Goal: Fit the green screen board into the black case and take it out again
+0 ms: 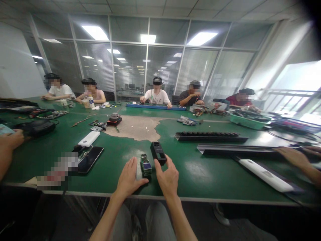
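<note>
Between my two hands, near the front edge of the green table (195,192), a small green circuit board module with a little screen (145,164) rests on the tabletop. My left hand (128,177) lies just left of it, fingers stretched out and thumb pointing toward its lower end. In my right hand (167,174) is a black plastic housing (157,150) with cutouts, gripped between thumb and fingers at its near end. The housing is tilted, its far end to the upper left, right of the board.
A dark phone (90,160) and a white device (89,139) lie to the left. Black metal rails (225,150) and a white bar (265,174) are on the right, by another person's hand (293,157). A green basket (250,123) stands farther back. Several people sit opposite.
</note>
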The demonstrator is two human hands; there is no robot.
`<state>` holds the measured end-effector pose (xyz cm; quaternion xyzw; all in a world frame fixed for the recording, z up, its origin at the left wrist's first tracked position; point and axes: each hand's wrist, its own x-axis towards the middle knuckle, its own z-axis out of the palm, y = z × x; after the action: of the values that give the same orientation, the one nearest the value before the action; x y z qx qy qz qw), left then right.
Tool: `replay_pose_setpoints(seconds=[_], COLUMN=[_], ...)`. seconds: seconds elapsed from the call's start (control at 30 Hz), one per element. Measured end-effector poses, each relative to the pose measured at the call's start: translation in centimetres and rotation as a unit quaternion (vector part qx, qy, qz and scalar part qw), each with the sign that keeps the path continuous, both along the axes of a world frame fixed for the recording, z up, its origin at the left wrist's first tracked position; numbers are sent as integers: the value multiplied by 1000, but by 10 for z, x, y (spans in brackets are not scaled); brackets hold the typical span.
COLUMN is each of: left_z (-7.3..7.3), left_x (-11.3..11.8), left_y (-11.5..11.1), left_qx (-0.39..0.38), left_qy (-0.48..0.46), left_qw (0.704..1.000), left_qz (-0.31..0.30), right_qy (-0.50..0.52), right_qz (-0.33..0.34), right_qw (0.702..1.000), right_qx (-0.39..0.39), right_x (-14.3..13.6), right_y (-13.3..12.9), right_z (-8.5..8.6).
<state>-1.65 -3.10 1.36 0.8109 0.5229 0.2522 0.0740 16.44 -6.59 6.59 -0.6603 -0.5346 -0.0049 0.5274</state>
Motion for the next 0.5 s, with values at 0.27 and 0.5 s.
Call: replay_pose_setpoints(seconds=[0.27,0.5], left_z=[2,3], left_x=[0,0], left_y=[-1,0], left_qx=[-14,-15], left_qy=[6,5], left_qw=[1000,1000], left_qz=[-3,-3], right_qy=[-36,-45], right_qz=[-17,-18], right_qw=[998,996], right_qx=[-49,-79], right_x=[30,33], right_y=[5,7], right_z=[-28,-44])
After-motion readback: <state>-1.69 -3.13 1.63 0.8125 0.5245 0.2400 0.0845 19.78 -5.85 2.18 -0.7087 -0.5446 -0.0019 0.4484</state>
